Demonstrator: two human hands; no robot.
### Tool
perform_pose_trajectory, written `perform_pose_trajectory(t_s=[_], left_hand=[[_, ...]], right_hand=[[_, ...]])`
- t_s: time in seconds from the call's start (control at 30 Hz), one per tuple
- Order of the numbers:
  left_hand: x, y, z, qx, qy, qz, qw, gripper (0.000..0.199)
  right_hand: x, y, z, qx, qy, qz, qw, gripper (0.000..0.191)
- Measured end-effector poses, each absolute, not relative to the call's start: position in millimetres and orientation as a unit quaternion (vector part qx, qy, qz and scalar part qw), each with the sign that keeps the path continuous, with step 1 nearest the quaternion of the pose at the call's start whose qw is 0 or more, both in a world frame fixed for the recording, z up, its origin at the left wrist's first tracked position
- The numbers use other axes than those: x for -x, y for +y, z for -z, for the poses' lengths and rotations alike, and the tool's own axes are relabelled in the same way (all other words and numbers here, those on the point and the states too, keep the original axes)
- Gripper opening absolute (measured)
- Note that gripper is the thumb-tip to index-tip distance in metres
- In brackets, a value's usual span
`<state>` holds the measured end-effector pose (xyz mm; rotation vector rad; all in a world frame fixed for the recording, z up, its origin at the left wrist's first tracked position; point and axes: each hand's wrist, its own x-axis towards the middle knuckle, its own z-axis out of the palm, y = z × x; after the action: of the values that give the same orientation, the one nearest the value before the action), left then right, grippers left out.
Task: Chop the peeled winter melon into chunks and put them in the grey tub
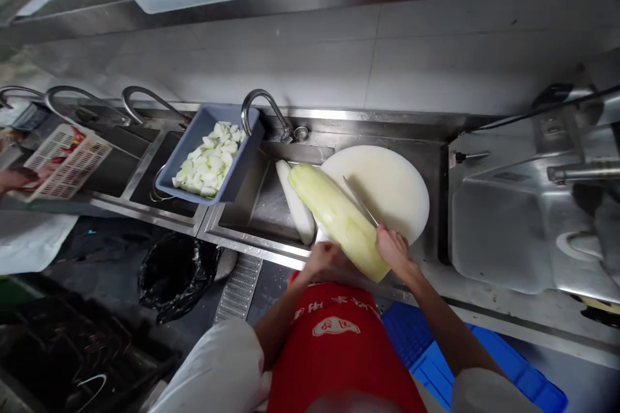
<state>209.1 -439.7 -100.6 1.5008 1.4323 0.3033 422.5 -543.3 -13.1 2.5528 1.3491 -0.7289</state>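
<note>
A long, peeled pale green gourd point(339, 219) lies slantwise, its upper end over the sink and its lower end near the counter's front edge. Beside its right flank, my right hand point(393, 246) is closed around the handle of a knife point(361, 201). The blade points up and left over the round white cutting board point(387, 174). My left hand point(323, 258) is at the gourd's lower left side, with curled fingers; what they grip, if anything, is hidden. A long white vegetable point(295, 203) leans in the sink, left of the gourd.
A grey-blue tub point(232, 184) of cut pale green pieces straddles the sinks beneath a curved faucet point(266, 100). Farther left, another person's hand point(19, 179) touches a white basket point(68, 161). A black-lined bin point(172, 277) stands below. Metal equipment point(504, 226) occupies the right.
</note>
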Motion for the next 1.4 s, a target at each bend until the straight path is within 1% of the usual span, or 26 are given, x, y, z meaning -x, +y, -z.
perform_pose_trajectory(t_s=[0.1, 0.2, 0.3, 0.37, 0.47, 0.57, 0.63, 0.73, 0.83, 0.9, 1.0, 1.1, 1.27, 1.4], left_hand=[[-208, -341, 96, -0.555, 0.628, -0.189, 0.512, 0.057], [-223, -255, 95, -0.468, 0.624, -0.274, 0.562, 0.054], [-250, -203, 96, -0.469, 0.586, -0.319, 0.579, 0.051], [-273, -189, 99, -0.484, 0.578, -0.329, 0.569, 0.047], [-309, -200, 105, -0.513, 0.571, -0.349, 0.538, 0.046], [-339, -238, 110, -0.611, 0.543, -0.355, 0.453, 0.042], [-351, -263, 110, -0.672, 0.531, -0.334, 0.394, 0.041], [-354, -286, 106, -0.704, 0.529, -0.320, 0.349, 0.041], [-341, -288, 103, -0.702, 0.530, -0.355, 0.317, 0.028], [-331, -285, 101, -0.722, 0.512, -0.361, 0.295, 0.023], [-324, -285, 99, -0.800, 0.416, -0.320, 0.292, 0.020], [-329, -287, 98, -0.856, 0.330, -0.275, 0.287, 0.020], [-336, -286, 97, -0.871, 0.307, -0.256, 0.285, 0.022], [-335, -287, 99, -0.863, 0.311, -0.267, 0.295, 0.023]], right_hand=[[-424, -541, 10, -0.855, 0.444, 0.251, 0.089, 0.033], [-429, -546, 6, -0.860, 0.435, 0.252, 0.091, 0.030], [-442, -560, 2, -0.878, 0.409, 0.232, 0.094, 0.030], [-453, -569, 1, -0.892, 0.380, 0.224, 0.097, 0.032], [-468, -575, 4, -0.904, 0.347, 0.226, 0.106, 0.032], [-477, -574, 9, -0.902, 0.341, 0.239, 0.111, 0.031], [-480, -571, 11, -0.896, 0.345, 0.258, 0.107, 0.030], [-480, -565, 4, -0.891, 0.355, 0.263, 0.105, 0.029], [-472, -552, -14, -0.886, 0.379, 0.244, 0.109, 0.030], [-464, -537, -27, -0.873, 0.415, 0.235, 0.105, 0.031], [-448, -509, -43, -0.843, 0.474, 0.235, 0.099, 0.033], [-436, -488, -50, -0.828, 0.495, 0.246, 0.099, 0.033], [-431, -477, -55, -0.825, 0.492, 0.253, 0.113, 0.028], [-432, -475, -56, -0.822, 0.495, 0.251, 0.125, 0.030]])
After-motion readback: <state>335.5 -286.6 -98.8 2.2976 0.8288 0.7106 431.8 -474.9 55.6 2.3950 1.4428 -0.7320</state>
